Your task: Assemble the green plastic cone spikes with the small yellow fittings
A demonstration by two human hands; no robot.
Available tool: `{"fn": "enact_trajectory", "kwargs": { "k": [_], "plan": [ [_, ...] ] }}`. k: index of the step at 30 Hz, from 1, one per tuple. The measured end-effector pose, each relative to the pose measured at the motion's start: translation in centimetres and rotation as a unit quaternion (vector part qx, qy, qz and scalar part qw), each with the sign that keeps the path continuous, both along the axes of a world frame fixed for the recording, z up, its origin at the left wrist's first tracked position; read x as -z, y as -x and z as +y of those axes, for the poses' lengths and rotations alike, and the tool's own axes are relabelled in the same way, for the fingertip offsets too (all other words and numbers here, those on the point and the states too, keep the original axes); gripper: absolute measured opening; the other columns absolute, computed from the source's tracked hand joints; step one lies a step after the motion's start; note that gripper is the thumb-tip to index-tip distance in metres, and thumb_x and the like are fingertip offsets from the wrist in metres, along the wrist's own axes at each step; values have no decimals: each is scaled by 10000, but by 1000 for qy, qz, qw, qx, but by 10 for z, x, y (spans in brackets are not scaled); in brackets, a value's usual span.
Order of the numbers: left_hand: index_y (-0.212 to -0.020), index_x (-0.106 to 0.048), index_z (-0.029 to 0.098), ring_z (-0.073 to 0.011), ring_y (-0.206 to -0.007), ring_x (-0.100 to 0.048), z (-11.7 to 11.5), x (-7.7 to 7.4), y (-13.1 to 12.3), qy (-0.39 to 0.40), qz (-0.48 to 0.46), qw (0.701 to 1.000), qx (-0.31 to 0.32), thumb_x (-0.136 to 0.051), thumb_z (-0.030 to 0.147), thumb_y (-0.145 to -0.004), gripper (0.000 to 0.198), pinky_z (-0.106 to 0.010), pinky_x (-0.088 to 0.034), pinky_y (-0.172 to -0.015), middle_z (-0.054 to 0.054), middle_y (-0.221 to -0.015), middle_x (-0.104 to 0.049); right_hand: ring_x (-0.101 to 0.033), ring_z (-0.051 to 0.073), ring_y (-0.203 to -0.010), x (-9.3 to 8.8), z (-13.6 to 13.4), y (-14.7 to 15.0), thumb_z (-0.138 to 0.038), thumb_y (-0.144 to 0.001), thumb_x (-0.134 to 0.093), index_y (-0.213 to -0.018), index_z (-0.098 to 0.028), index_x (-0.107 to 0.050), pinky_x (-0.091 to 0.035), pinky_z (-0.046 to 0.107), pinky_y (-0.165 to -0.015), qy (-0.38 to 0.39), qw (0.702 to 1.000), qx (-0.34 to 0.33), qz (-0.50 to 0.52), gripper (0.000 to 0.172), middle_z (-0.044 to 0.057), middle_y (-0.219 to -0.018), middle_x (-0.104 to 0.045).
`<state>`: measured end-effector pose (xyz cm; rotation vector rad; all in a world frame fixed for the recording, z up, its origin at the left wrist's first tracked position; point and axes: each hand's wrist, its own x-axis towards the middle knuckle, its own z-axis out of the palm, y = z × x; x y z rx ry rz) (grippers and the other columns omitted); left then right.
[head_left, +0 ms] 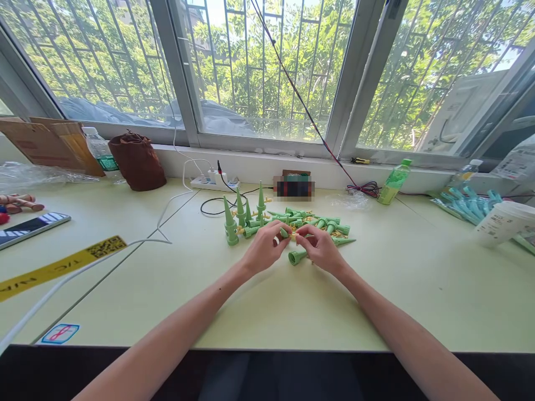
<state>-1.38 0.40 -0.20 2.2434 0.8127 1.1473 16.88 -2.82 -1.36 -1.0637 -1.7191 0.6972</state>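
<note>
Both my hands meet at the middle of a pale green table (pixel 209 301). My left hand (pixel 264 248) pinches a small green cone piece (pixel 284 232) with curled fingers. My right hand (pixel 321 247) is closed on a green cone-shaped spike (pixel 296 257) and pinches a small yellow part (pixel 293 236) where the two hands touch. Just beyond them lies a pile of green cones with yellow bits (pixel 317 223). To its left several green cones (pixel 230 225) stand upright, points up.
A white power strip (pixel 213 182) with cables sits by the window sill. A brown bag (pixel 137 161), water bottle (pixel 101 153) and cardboard stand at back left. A phone (pixel 31 227) and yellow tape (pixel 62 264) lie left. Green bottle (pixel 394 182), teal parts (pixel 468 203) and paper cup (pixel 501 223) are right.
</note>
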Motion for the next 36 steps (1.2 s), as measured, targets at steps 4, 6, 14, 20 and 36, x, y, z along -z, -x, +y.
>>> {"fn": "enact_trajectory", "kwargs": {
  "k": [4, 6, 14, 20, 36],
  "plan": [
    [-921, -651, 190, -97, -656, -599, 1, -1, 0, 34, -14, 999, 6, -611, 252, -845, 106, -216, -546, -504, -36, -959, -608, -513, 125, -555, -1, -2, 0, -419, -890, -567, -871, -179, -579, -373, 249, -495, -10, 1000, 5, -6, 241, 21, -730, -595],
    [-938, -665, 191, -102, -658, -603, 1, -2, 1, 47, -20, 999, 13, -617, 286, -846, 140, -226, -561, -493, -44, -987, -611, -502, 125, -550, -1, -2, 0, -421, -885, -575, -853, -179, -575, -367, 248, -487, -10, 1000, 7, -9, 243, 18, -712, -590],
    [-897, -693, 188, -115, -684, -590, 1, -3, 2, 60, -58, 995, 47, -612, 311, -856, 152, -239, -592, -495, -50, -957, -612, -444, 109, -510, -1, -3, 0, -426, -873, -589, -790, -184, -556, -350, 245, -471, -17, 1000, 10, -9, 258, -12, -632, -532],
    [-867, -694, 181, -113, -673, -579, 2, -1, 2, 46, -83, 993, 64, -618, 305, -856, 146, -240, -591, -506, -54, -925, -626, -456, 111, -534, -2, -3, 1, -443, -866, -591, -771, -182, -548, -363, 243, -491, -23, 1000, 8, 3, 281, -9, -638, -542],
    [-850, -693, 189, -100, -619, -574, 1, 3, 2, 12, -82, 995, 46, -607, 291, -870, 135, -214, -511, -477, -53, -898, -646, -457, 108, -527, -3, -4, 3, -438, -858, -599, -739, -185, -525, -360, 240, -485, -21, 1000, 9, 17, 290, -19, -619, -506]
  ]
}}
